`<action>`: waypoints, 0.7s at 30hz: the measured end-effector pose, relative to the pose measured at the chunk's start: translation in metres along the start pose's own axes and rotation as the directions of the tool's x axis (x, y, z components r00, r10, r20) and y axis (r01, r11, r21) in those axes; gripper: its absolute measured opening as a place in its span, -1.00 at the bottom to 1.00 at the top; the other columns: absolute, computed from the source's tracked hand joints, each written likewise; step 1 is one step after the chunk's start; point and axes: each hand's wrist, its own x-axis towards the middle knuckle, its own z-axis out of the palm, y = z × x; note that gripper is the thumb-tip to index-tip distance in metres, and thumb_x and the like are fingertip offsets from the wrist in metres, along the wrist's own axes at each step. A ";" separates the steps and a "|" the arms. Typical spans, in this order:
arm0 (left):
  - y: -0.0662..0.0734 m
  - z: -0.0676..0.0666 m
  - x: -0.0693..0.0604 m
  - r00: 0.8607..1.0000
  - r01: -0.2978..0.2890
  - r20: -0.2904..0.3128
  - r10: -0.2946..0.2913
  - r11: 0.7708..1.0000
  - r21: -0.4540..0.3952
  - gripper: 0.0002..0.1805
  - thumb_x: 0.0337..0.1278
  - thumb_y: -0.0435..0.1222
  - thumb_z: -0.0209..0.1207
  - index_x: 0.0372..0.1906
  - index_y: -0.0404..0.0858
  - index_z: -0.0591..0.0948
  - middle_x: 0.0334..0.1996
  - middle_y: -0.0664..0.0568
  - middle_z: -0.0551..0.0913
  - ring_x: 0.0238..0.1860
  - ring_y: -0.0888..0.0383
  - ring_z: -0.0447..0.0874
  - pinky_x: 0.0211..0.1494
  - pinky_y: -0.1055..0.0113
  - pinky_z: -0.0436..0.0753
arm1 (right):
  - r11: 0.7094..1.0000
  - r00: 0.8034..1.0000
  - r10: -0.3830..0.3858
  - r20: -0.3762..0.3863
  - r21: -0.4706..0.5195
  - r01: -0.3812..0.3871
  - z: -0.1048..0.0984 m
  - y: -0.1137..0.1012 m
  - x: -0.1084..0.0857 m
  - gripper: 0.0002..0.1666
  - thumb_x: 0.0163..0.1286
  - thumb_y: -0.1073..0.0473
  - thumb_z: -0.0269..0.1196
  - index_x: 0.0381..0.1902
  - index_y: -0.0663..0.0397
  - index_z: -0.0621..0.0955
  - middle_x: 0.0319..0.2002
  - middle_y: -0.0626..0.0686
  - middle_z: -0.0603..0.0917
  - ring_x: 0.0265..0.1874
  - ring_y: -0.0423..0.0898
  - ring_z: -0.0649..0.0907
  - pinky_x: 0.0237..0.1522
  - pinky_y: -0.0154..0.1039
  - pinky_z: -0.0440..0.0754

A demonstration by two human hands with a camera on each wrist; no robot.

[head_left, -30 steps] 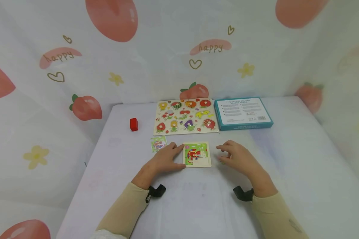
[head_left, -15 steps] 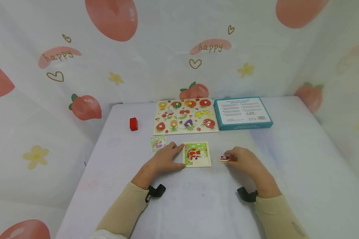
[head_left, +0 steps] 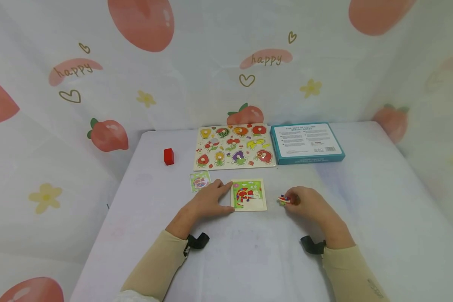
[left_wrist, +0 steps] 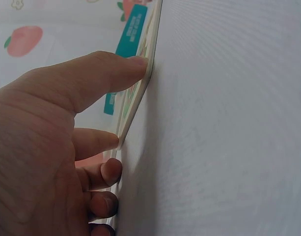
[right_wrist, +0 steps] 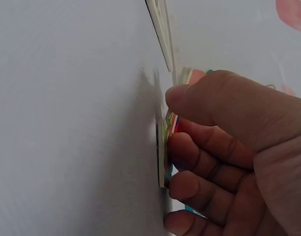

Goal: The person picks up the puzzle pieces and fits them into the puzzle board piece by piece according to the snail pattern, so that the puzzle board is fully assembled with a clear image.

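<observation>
A small square jigsaw puzzle board (head_left: 254, 204) lies on the table in the head view, with a partly filled snail picture and a bare lower-right part. My left hand (head_left: 207, 201) holds its left side, thumb at the near corner and index finger at the far one; the left wrist view shows the thumb (left_wrist: 116, 73) against the board's edge. Right of the board, my right hand (head_left: 308, 204) pinches a red-and-white puzzle piece (head_left: 285, 199). In the right wrist view, a pale-edged piece (right_wrist: 161, 155) stands close beneath the fingers; whether it touches them I cannot tell.
A picture card (head_left: 200, 181) lies beyond my left hand. Farther back are a red block (head_left: 168, 157), a fruit peg puzzle (head_left: 226, 147) and a teal-edged box (head_left: 309, 142). A printed cloth (head_left: 196, 84) hangs behind the table.
My right hand has come down and taken hold of a puzzle piece, which has tilted slightly in the fingers since half a second ago. My left hand and the board have stayed put.
</observation>
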 end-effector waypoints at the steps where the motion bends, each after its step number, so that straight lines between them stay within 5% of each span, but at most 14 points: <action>1: 0.000 0.000 0.000 1.000 0.001 0.000 -0.001 1.000 0.002 -0.02 0.12 0.15 0.38 0.60 -0.05 0.28 0.05 0.05 0.43 -0.06 0.15 0.40 0.01 0.25 0.50 | 1.000 1.000 -0.003 0.002 0.007 0.003 0.000 0.000 0.000 -0.68 0.29 0.18 0.45 -0.03 0.14 0.69 -0.28 0.01 0.62 -0.21 0.00 0.55 -0.06 -0.05 0.59; 9: 0.000 -0.001 0.001 1.000 -0.009 -0.003 0.009 1.000 0.000 -0.02 0.13 0.15 0.38 0.60 -0.06 0.27 0.07 0.04 0.43 -0.05 0.14 0.41 0.04 0.23 0.50 | 0.998 1.000 -0.028 -0.004 0.049 0.028 -0.009 0.000 -0.003 -0.64 0.29 0.16 0.43 0.01 0.13 0.65 -0.23 0.03 0.62 -0.24 -0.01 0.56 -0.20 -0.14 0.58; 21: 0.001 -0.002 0.000 1.000 -0.003 0.009 0.003 1.000 -0.005 -0.02 0.14 0.14 0.37 0.60 -0.07 0.27 0.07 0.04 0.43 -0.06 0.15 0.40 0.01 0.25 0.49 | 0.986 0.976 -0.167 -0.139 0.002 0.169 -0.036 -0.019 -0.027 -0.64 0.29 0.16 0.42 0.04 0.05 0.66 -0.13 0.00 0.61 -0.19 0.01 0.51 -0.32 -0.15 0.55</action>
